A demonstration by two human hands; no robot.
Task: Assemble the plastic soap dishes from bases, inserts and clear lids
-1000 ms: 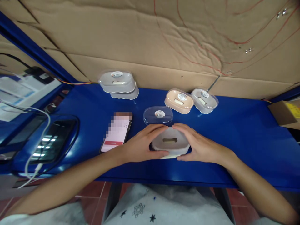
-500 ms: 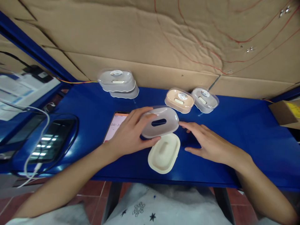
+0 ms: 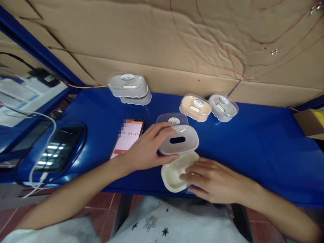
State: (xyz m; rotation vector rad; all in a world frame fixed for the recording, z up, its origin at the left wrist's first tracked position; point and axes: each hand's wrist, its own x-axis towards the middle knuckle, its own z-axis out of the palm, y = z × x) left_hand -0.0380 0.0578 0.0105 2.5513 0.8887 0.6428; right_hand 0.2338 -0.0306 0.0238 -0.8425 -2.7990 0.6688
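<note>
My left hand grips the left edge of a greyish oval soap dish tray with a dark slot through its middle. The thumb is at its lower rim, the fingers over its top. Just below, a cream oval soap dish base lies on the blue table, partly covered by my right hand. Those fingers reach over its right side and into it, closed about the rim, slightly blurred. Behind the grey tray a clear lid with a round white label shows, partly hidden by my left hand.
Stacked grey soap dishes with clear lids stand at the back left. A peach soap dish and a grey one sit back right. A phone lies beside my left forearm; a dark device with cables is farther left, a cardboard box far right.
My right hand has moved down and left from beside the grey tray onto the cream base. The grey tray has shifted slightly right and down in my left hand, uncovering the labelled clear lid.
</note>
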